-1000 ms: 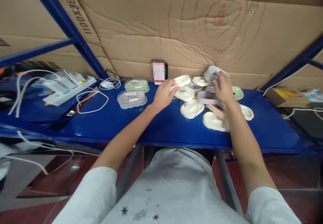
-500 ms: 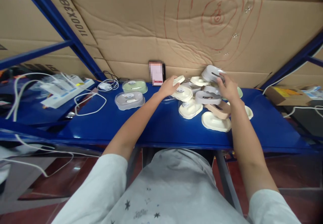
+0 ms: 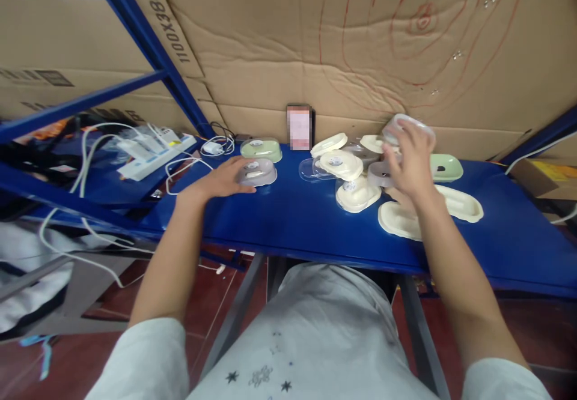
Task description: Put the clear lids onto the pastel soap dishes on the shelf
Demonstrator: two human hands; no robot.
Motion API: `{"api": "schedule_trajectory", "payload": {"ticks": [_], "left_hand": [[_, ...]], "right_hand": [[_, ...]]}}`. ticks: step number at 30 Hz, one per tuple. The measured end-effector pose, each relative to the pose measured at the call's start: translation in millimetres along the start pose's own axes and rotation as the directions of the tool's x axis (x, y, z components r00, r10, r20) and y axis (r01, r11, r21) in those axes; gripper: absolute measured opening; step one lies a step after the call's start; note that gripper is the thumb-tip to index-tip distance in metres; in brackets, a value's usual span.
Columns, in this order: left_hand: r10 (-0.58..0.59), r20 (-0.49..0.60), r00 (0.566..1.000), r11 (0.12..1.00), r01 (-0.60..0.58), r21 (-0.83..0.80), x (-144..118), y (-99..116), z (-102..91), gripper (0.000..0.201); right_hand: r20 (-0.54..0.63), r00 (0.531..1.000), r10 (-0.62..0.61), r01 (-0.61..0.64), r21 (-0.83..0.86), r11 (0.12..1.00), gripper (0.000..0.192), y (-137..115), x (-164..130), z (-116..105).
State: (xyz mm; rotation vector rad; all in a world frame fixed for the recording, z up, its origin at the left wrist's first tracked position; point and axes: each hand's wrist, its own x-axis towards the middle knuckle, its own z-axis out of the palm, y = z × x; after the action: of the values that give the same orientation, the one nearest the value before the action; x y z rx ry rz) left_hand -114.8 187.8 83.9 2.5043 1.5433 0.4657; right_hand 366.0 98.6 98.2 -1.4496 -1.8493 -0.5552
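Observation:
My left hand (image 3: 220, 181) reaches over the left side of a lilac oval box with a clear lid (image 3: 260, 175), thumb and fingers apart around its edge. Just behind it lies a green lidded oval box (image 3: 265, 149). My right hand (image 3: 412, 163), slightly blurred, has its fingers spread in front of a grey oval shell (image 3: 421, 131) that leans against the cardboard. Below that hand, partly hidden, are another grey shell (image 3: 379, 173) and cream oval trays (image 3: 399, 220). A cream piece with a round label (image 3: 341, 164) lies on the pile's left side.
A phone (image 3: 300, 127) stands against the cardboard wall (image 3: 252, 45). Left on the blue table (image 3: 288, 226) are a white charger with coiled cable (image 3: 214, 146) and a power strip (image 3: 157, 158). A green shell (image 3: 445, 167) lies at right.
My left hand has let go of a cream piece on the pile and moved left to the lilac box. My right hand's fingers have spread at the grey shell. The view has shifted left.

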Motion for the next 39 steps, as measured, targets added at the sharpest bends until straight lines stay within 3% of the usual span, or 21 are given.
{"api": "schedule_trajectory", "payload": {"ticks": [2,4,8,14,18,21,24,28,33,39], "left_hand": [[0.009,0.033,0.999,0.999,-0.007,-0.046,-10,-6,4.1,0.086],[0.026,0.039,0.999,0.995,-0.022,-0.102,-14,0,10.7,0.082],[0.046,0.027,0.999,0.976,-0.039,-0.215,-18,22,27.9,0.071],[-0.111,-0.173,0.979,0.98,0.078,-0.185,-28,36,55.1,0.062],[-0.172,-0.254,0.952,0.975,0.129,-0.18,-29,34,57.3,0.06],[-0.213,-0.295,0.931,0.961,0.144,-0.237,-29,30,51.4,0.06],[-0.253,-0.318,0.914,0.949,0.171,-0.265,-35,27,46.8,0.059],[-0.261,-0.348,0.9,0.96,0.204,-0.192,-53,24,50.1,0.057],[-0.304,-0.388,0.87,0.952,0.288,-0.102,-73,10,59.7,0.061],[-0.327,-0.271,0.906,0.943,0.332,-0.026,-78,-4,62.2,0.062]], "right_hand": [[0.111,0.983,-0.147,0.141,0.055,0.988,0.049,-35,-8,12],[0.245,0.928,-0.282,0.263,0.108,0.959,0.047,-64,-19,26],[0.415,0.829,-0.374,0.345,0.147,0.927,0.051,-87,-38,48],[0.402,0.808,-0.431,0.397,0.17,0.902,0.051,-97,-45,53],[0.377,0.716,-0.588,0.516,0.282,0.809,0.051,-138,-44,74],[0.398,0.676,-0.62,0.523,0.334,0.784,0.054,-171,-31,101],[0.444,0.677,-0.587,0.484,0.332,0.809,0.049,-190,-12,122],[0.443,0.685,-0.579,0.483,0.319,0.816,0.038,-196,2,130],[0.404,0.695,-0.595,0.516,0.296,0.804,0.041,-191,-1,115],[0.346,0.79,-0.507,0.51,0.09,0.856,0.045,-164,-15,83]]}}
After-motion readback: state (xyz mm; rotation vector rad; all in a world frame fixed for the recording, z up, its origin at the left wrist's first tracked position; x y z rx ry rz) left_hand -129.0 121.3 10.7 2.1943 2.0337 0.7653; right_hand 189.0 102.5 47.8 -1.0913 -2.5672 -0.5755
